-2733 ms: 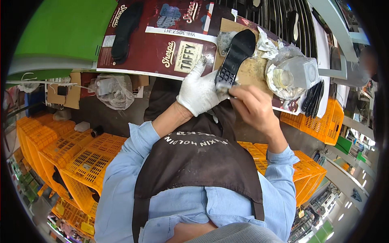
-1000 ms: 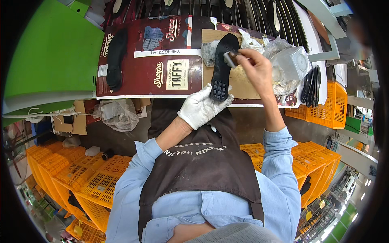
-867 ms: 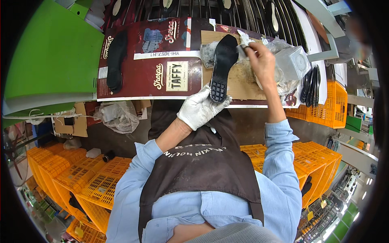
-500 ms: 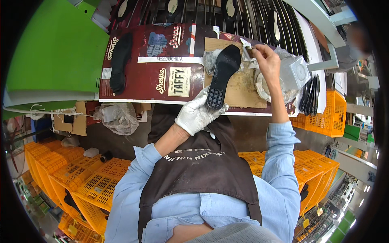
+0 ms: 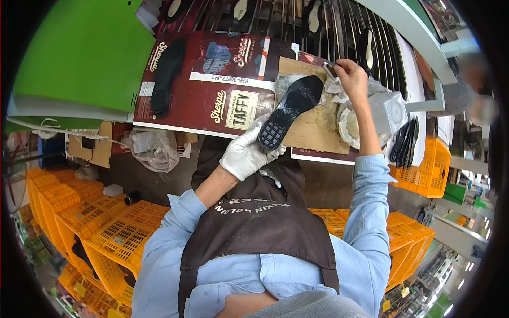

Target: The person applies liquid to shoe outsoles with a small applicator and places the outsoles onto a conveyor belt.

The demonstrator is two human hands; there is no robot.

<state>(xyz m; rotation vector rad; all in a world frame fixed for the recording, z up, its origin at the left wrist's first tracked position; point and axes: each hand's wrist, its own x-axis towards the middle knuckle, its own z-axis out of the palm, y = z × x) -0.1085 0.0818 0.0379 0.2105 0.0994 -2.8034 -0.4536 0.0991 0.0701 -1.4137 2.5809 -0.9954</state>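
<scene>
My left hand [image 5: 245, 155], in a white glove, is closed around the heel end of a black shoe sole [image 5: 297, 100]. The sole slants up to the right over a brown cardboard sheet [image 5: 318, 130], its gridded heel tread facing up. Whitish, wet-looking streaks cross its middle. My bare right hand [image 5: 353, 80] is beyond the sole's right side, with thumb and fingers pinched on a small dark and pale thing, too small to name. Crumpled whitish material [image 5: 333, 87] lies just below those fingers. Another black sole [image 5: 168, 79] rests at the left on the maroon printed board [image 5: 204, 108].
A clear plastic container [image 5: 391, 112] stands beside a plastic-wrapped round tub [image 5: 348, 124] at the right. Several black strips [image 5: 405, 143] hang near the table edge. Soles [image 5: 314, 18] lie on metal rollers behind. Orange crates [image 5: 122, 233] flank me; a green panel [image 5: 74, 63] rises at left.
The sole and my left hand have come slightly toward me and left. Whitish streaks now show on the sole's middle. My right hand stays near the crumpled material, still pinched.
</scene>
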